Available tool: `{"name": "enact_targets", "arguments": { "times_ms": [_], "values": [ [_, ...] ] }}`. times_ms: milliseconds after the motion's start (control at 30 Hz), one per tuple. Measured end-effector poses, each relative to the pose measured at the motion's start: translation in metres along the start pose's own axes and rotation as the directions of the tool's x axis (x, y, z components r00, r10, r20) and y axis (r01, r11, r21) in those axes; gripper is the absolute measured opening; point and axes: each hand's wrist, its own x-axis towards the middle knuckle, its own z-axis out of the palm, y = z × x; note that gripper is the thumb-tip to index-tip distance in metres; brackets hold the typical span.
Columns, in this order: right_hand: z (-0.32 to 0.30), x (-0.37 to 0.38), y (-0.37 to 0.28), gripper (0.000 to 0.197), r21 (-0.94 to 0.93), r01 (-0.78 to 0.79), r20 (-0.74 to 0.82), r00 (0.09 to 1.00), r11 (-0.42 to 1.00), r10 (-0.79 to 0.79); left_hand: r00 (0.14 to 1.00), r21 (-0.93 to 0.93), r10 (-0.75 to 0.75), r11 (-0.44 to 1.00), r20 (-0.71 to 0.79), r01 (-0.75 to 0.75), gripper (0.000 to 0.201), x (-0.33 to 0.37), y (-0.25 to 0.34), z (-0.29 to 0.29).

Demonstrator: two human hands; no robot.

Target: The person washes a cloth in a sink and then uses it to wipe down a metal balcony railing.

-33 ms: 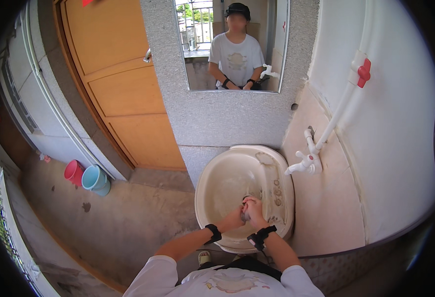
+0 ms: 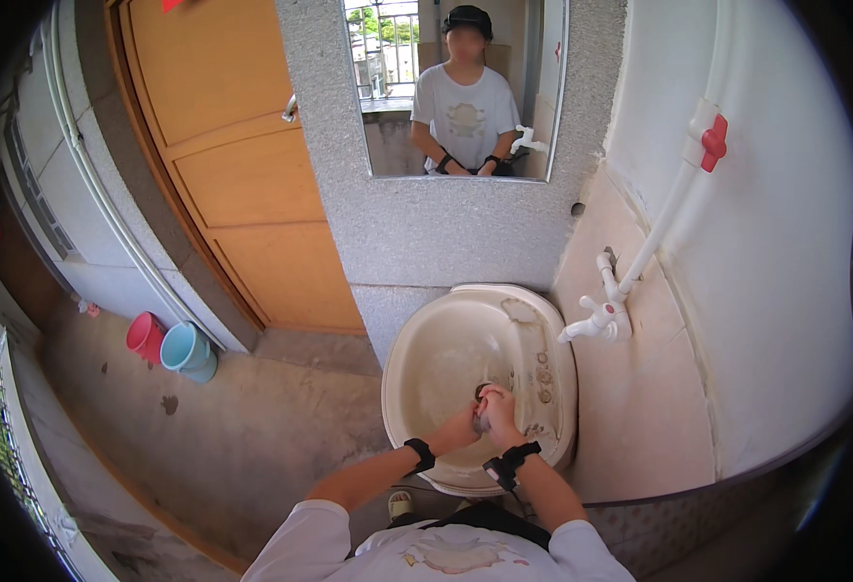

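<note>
Over the cream washbasin, my left hand and my right hand are pressed together, low inside the bowl. Both are closed around a small greyish thing; its kind is hidden by the fingers. A dark round spot shows just beyond the fingertips, and I cannot tell whether it is the drain or part of the held thing. Black bands circle both wrists. The white tap juts from the wall to the right of the hands, apart from them.
A white pipe with a red valve handle runs down the right wall. A mirror hangs above the basin. Left stand an orange door, a red bucket and a light blue bucket on the concrete floor.
</note>
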Motion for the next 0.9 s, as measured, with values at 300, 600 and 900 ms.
{"name": "enact_targets", "arguments": {
  "times_ms": [300,600,900],
  "values": [
    [-0.038,0.026,0.035,0.014,0.484,-0.022,-0.335,0.919,0.875,0.209,0.996,0.174,0.079,0.981,0.028,-0.083,0.032,0.019,-0.008,0.03],
    [-0.035,0.034,0.048,0.012,0.584,-0.239,-0.123,0.918,0.776,0.376,0.997,0.467,0.051,0.884,-0.051,-0.021,0.03,0.008,-0.016,0.03],
    [-0.011,0.028,0.035,0.01,0.494,-0.318,-0.121,0.896,0.809,0.427,0.926,0.481,0.165,0.877,-0.34,0.02,0.022,-0.011,-0.02,0.024]
  ]
}}
